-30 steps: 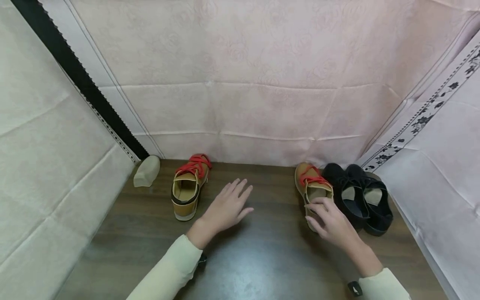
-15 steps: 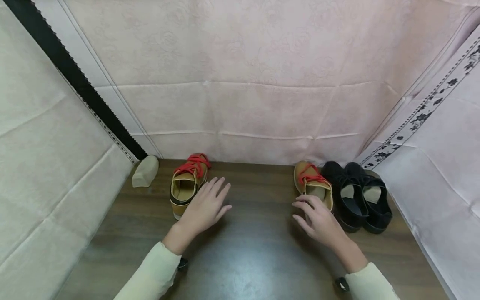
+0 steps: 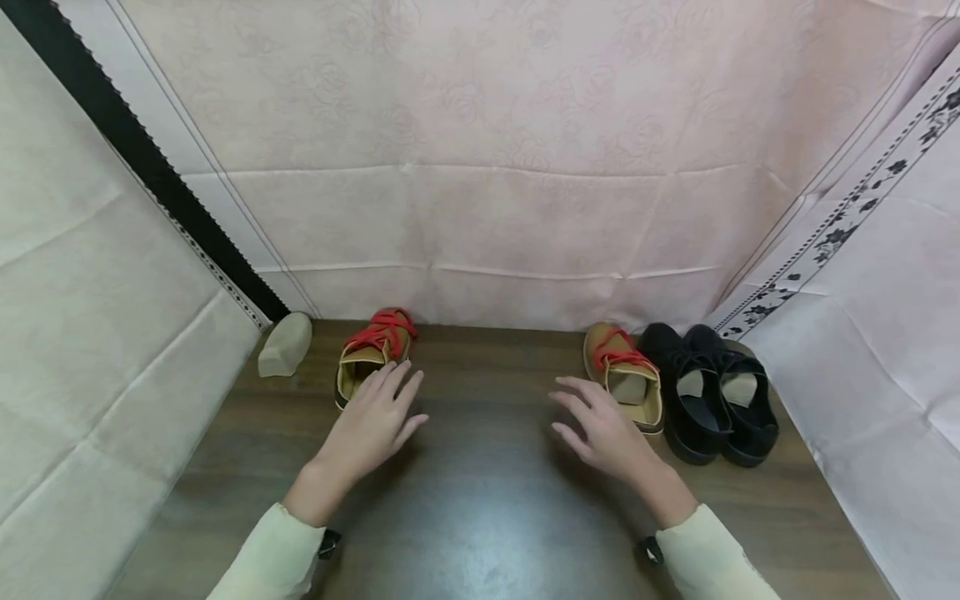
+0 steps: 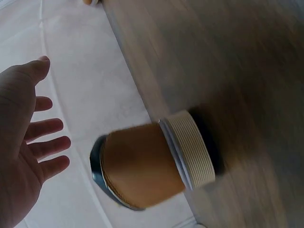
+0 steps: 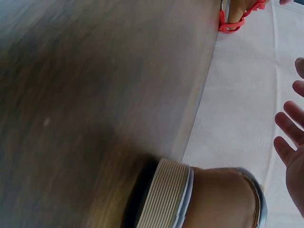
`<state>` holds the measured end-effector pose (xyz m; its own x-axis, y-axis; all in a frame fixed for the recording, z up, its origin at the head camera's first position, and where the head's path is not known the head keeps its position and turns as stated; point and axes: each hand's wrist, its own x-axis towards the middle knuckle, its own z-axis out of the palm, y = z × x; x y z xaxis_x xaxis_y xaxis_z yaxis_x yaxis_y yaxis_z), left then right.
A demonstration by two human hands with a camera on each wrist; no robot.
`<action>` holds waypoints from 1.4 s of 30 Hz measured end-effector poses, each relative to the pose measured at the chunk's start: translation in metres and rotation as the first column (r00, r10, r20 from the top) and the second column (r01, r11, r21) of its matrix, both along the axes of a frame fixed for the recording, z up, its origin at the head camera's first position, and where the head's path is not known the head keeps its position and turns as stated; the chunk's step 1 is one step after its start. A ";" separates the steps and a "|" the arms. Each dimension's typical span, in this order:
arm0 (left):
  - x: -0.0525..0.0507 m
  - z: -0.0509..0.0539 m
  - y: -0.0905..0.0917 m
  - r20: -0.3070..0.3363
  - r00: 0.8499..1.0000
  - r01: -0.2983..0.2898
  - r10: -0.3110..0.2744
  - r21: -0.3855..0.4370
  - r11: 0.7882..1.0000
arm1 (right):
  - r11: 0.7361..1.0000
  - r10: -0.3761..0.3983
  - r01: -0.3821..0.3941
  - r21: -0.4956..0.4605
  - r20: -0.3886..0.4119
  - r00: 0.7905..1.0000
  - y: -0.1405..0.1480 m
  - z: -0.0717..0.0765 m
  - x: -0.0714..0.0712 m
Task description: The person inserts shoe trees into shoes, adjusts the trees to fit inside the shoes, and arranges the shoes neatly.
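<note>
right hand [image 3: 606,432] leftward; wide floor [image 3: 480,467] beside shoe [image 3: 619,363]

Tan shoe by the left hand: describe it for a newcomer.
Below the head view's pale back wall lies a wooden surface. Toward its left, partly behind the left hand, is the tan shoe. Unlike its red-laced twin, it stands away from the black shoes.

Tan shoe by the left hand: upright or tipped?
Upright: in the head view, the left tan shoe shows its opening and red laces facing up.
</note>
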<state>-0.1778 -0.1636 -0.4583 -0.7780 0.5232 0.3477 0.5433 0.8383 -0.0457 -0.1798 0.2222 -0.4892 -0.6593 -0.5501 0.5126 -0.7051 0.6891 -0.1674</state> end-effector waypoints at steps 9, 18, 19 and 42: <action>0.000 -0.011 -0.023 -0.054 0.998 0.014 -0.012 0.020 1.000 | 0.998 0.025 -0.025 0.062 0.004 1.000 -0.012 -0.003 -0.005; -0.001 -0.026 -0.044 -0.153 0.985 0.086 -0.079 0.041 0.995 | 0.997 0.025 -0.030 0.074 0.066 0.998 -0.017 -0.010 -0.010; -0.001 -0.027 -0.047 -0.162 0.983 0.097 -0.088 0.045 0.994 | 0.997 0.025 -0.030 0.069 0.074 0.997 -0.018 -0.011 -0.010; 0.002 -0.043 -0.074 -0.200 0.978 0.103 -0.063 0.194 0.976 | 0.999 0.036 -0.041 0.025 0.184 0.982 -0.041 -0.021 -0.013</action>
